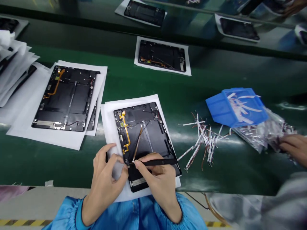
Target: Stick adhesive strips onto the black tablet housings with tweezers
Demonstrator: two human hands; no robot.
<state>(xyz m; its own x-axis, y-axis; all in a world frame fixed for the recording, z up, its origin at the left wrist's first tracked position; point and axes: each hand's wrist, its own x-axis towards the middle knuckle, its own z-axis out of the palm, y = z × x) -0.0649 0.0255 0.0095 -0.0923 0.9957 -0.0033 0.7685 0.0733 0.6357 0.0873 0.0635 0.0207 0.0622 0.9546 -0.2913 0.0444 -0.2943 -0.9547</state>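
Note:
A black tablet back housing (158,140) lies on white paper sheets (109,127) in front of me, with an orange flex cable (127,135) along its left side. My left hand (107,175) is at the housing's lower left edge, fingers curled, thumb and index tips close together on that edge. Between my right thumb and fingers are black tweezers (163,162), which point left. My right hand (158,179) rests over the lower part of the housing. The tweezers' tip is hidden by my fingers, near the lower end of a thin strip cable (137,143) lying slanted across the housing.
Loose white-and-brown strip cables (201,140) lie in a heap to the right. Behind them are a blue bin (240,118) and clear plastic bags (268,127), touched by another person's hand (295,147). More housings (69,95) lie left and at the back (163,56).

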